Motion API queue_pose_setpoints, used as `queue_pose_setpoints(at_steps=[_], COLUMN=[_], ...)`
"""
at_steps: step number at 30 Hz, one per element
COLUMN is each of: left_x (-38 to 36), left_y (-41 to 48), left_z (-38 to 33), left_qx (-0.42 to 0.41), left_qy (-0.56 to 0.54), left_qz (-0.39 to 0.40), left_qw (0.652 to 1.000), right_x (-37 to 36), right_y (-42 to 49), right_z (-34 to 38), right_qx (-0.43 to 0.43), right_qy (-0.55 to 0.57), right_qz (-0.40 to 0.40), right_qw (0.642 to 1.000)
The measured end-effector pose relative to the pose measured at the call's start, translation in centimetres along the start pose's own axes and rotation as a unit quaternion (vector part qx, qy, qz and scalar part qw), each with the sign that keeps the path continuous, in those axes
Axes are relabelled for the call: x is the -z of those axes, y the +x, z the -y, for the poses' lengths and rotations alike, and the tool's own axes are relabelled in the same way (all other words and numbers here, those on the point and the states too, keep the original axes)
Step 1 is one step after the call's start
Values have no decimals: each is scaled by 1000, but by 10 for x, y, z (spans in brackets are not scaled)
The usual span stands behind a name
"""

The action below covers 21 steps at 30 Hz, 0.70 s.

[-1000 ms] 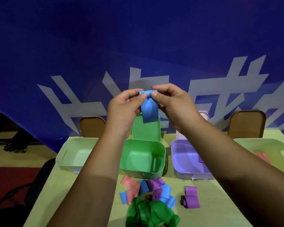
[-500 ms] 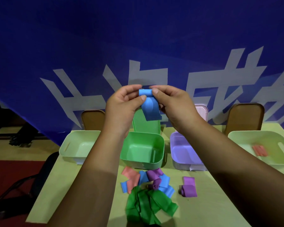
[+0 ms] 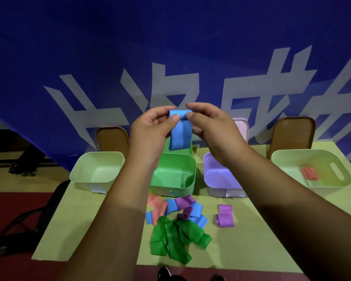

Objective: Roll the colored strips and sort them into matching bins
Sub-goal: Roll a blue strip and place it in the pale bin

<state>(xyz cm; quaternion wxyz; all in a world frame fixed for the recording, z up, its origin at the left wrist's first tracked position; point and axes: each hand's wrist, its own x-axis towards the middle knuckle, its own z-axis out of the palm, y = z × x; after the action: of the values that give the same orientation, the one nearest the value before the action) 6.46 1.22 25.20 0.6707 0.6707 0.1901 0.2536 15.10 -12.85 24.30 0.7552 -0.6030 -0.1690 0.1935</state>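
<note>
Two bare forearms reach in from the bottom corners and meet at the centre. The left hand (image 3: 150,134) and the right hand (image 3: 213,132) each pinch, between thumb and fingertips, the top end of a blue strip (image 3: 179,136). That top end is curled into a small roll, and the rest hangs down flat below the fingers, held in the air above the bins.

At the bottom edge, the tips of dark shoes (image 3: 164,274) are cut off by the frame. Above them lies a pale yellow-green worktop (image 3: 109,230). Nearest on it is a heap of green strips (image 3: 176,240), overlapping so that their number cannot be told. Just beyond, touching the heap, is a tangle of pink, blue and purple strips (image 3: 176,207). A purple strip (image 3: 225,219), partly rolled, lies apart to the right.

Farther back, four bins stand in a row: a pale green bin (image 3: 93,180) on the left, a green bin (image 3: 190,173), a lilac bin (image 3: 221,189) partly hidden by the right arm, and a second pale green bin (image 3: 288,153) on the right holding a pink strip (image 3: 309,173).

Behind the bins, brown lids (image 3: 112,138) and a pink lid (image 3: 241,128) stand upright. A blue banner (image 3: 170,47) with large white characters, cut off at the sides, fills the background. At the left, a dark chair (image 3: 28,220) is hard to make out.
</note>
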Motion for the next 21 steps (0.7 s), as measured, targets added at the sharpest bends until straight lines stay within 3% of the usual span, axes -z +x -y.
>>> queue_pose_setpoints(at_steps=[5, 13, 21], left_x=[2, 12, 16], left_y=[-9, -25, -32], left_z=[2, -3, -5], left_qx=[-23, 40, 46], left_qy=[13, -30, -16], left_qz=[1, -6, -48], left_qw=[1000, 999, 998], right_x=[-2, -10, -18], right_y=[-11, -20, -25], right_z=[-5, -8, -6], right_qx=[-36, -14, 25], right_qy=[-18, -20, -64], right_qz=[4, -7, 16], right_qw=[999, 1000, 998])
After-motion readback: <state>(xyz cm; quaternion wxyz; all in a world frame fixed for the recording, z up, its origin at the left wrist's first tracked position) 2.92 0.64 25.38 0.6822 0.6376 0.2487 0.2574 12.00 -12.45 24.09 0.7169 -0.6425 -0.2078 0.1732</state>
